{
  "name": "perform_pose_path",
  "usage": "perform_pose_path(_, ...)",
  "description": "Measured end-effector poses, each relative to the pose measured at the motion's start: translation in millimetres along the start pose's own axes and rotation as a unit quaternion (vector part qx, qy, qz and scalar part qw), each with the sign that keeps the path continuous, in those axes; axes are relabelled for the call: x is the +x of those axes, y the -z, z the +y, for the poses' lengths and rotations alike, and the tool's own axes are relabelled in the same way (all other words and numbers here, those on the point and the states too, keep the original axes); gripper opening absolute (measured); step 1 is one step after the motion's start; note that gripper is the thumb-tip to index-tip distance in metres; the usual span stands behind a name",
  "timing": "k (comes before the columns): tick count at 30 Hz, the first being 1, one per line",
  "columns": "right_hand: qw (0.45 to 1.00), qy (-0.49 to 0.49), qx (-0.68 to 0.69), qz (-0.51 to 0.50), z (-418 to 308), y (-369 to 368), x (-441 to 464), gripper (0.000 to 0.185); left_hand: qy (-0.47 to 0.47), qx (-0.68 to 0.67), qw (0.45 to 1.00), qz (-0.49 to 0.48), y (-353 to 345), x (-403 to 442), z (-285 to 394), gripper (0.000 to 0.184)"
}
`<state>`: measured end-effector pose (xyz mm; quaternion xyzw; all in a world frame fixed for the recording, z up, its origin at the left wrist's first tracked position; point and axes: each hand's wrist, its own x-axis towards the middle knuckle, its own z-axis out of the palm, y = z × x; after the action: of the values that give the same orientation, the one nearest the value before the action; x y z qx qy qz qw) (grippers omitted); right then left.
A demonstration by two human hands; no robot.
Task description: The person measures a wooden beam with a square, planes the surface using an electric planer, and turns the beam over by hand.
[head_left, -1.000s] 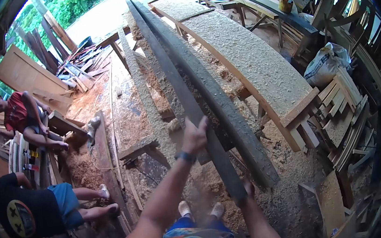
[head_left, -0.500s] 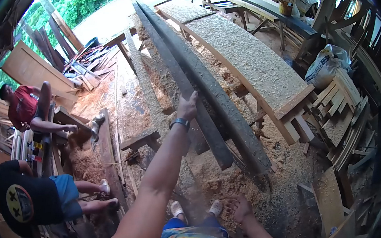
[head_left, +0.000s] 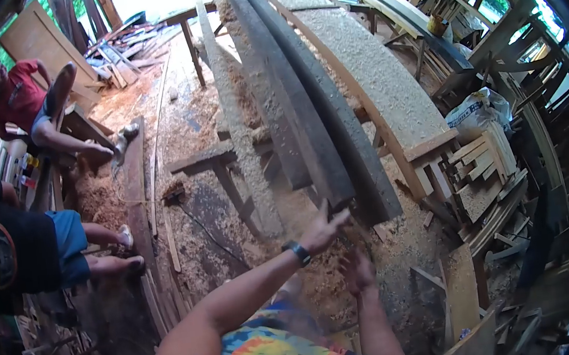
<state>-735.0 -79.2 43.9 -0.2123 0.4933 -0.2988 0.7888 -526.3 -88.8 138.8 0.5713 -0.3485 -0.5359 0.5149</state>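
Observation:
Long dark timber beams (head_left: 312, 122) lie side by side, running away from me, with sawdust along some of them. Just below the near end of the middle beam is my left hand (head_left: 324, 232), wearing a dark wristband. Its fingers are spread and it grips nothing; whether a fingertip touches the beam end I cannot tell. Lower and to the right, my right hand (head_left: 357, 271) is raised with fingers apart, slightly blurred, holding nothing. Another dark beam (head_left: 361, 162) ends close by on the right.
A wide board (head_left: 384, 68) covered in shavings lies to the right. Stacked offcuts (head_left: 490, 161) and a white sack (head_left: 481, 113) stand beyond it. Two people sit at left, one in a red shirt (head_left: 21, 99), one in a black shirt (head_left: 1, 245). A cable (head_left: 210, 235) crosses the sawdust-covered floor.
My left hand has let go of the beam's upper side and come back to its near end. My right hand has risen toward the beam end. The camera view has shifted.

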Motion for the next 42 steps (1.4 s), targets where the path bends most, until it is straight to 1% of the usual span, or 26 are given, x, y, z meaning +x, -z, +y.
perform_pose_path(1,1.000,-0.007,-0.026,-0.002,-3,-5,0,0.043,0.004,0.109,0.989,-0.097,5,-20,-25,0.104)
perform_pose_path(2,0.999,-0.015,-0.051,-0.002,-7,-12,1,0.041,0.006,0.213,0.957,-0.197,14,-40,-49,0.103)
perform_pose_path(3,0.997,0.017,-0.077,0.012,-4,-15,3,0.039,0.023,0.325,0.905,-0.273,23,-64,-47,0.094)
perform_pose_path(4,0.993,0.048,-0.102,0.028,0,-18,0,0.038,0.035,0.429,0.832,-0.349,34,-90,-46,0.085)
perform_pose_path(6,0.991,0.044,-0.118,0.038,-16,-52,-25,0.035,0.078,0.544,0.745,-0.379,63,-116,-145,0.063)
perform_pose_path(8,0.987,0.048,-0.150,0.041,-19,-74,-41,0.036,0.181,0.528,0.755,-0.345,100,-155,-100,0.048)
perform_pose_path(10,0.985,0.060,-0.155,0.044,-9,-81,-48,0.038,0.142,0.531,0.749,-0.371,134,-186,-71,0.063)
perform_pose_path(12,0.981,0.074,-0.169,0.060,11,-89,-58,0.039,0.219,0.505,0.806,-0.218,185,-206,-199,0.060)
perform_pose_path(14,0.976,0.085,-0.187,0.066,35,-103,-78,0.041,0.212,0.448,0.861,-0.114,232,-238,-252,0.064)
perform_pose_path(16,0.972,0.086,-0.211,0.065,61,-126,-106,0.042,0.223,0.393,0.891,-0.044,276,-277,-297,0.062)
perform_pose_path(18,0.959,0.074,-0.265,0.069,94,-143,-127,0.043,0.262,0.382,0.885,-0.043,309,-316,-306,0.063)
perform_pose_path(20,0.939,0.060,-0.330,0.072,130,-152,-142,0.044,0.275,0.382,0.882,-0.009,337,-359,-334,0.059)
perform_pose_path(22,0.874,0.064,-0.480,0.044,165,-148,-152,0.049,0.329,0.336,0.883,-0.019,376,-404,-435,0.054)
perform_pose_path(24,0.793,0.048,-0.607,-0.021,175,-172,-183,0.051,0.418,0.248,0.870,0.079,402,-459,-500,0.047)
perform_pose_path(25,0.745,0.040,-0.663,-0.052,175,-185,-195,0.053,0.480,0.213,0.848,0.078,405,-475,-492,0.042)
perform_pose_path(26,0.710,0.001,-0.696,-0.102,175,-194,-200,0.053,0.539,0.179,0.820,0.077,407,-494,-475,0.038)
perform_pose_path(28,0.619,0.021,-0.765,-0.175,177,-208,-208,0.051,0.562,0.076,0.814,0.125,410,-522,-460,0.029)
perform_pose_path(31,0.567,0.043,-0.802,-0.182,184,-218,-200,0.052,0.557,-0.095,0.814,0.135,412,-542,-443,0.031)
perform_pose_path(34,0.561,0.069,-0.810,-0.154,187,-236,-195,0.050,0.539,-0.093,0.819,0.173,406,-543,-455,0.020)
perform_pose_path(35,0.563,0.093,-0.804,-0.165,185,-244,-197,0.051,0.537,-0.081,0.824,0.164,404,-540,-452,0.021)
perform_pose_path(36,0.529,0.103,-0.825,-0.173,191,-242,-184,0.054,0.530,-0.070,0.830,0.159,398,-531,-444,0.021)
perform_pose_path(37,0.520,0.106,-0.827,-0.185,192,-244,-179,0.057,0.531,-0.033,0.832,0.155,390,-520,-434,0.025)
perform_pose_path(38,0.542,0.128,-0.806,-0.200,192,-246,-179,0.058,0.535,0.006,0.832,0.150,380,-514,-421,0.028)
perform_pose_path(39,0.539,0.111,-0.810,-0.201,196,-246,-175,0.058,0.463,0.150,0.869,0.090,370,-509,-398,0.035)
perform_pose_path(40,0.524,0.115,-0.819,-0.204,198,-250,-176,0.058,0.384,0.294,0.875,0.026,365,-504,-379,0.042)
perform_pose_path(42,0.506,0.107,-0.830,-0.209,205,-252,-172,0.058,0.273,0.449,0.849,-0.057,370,-484,-426,0.052)
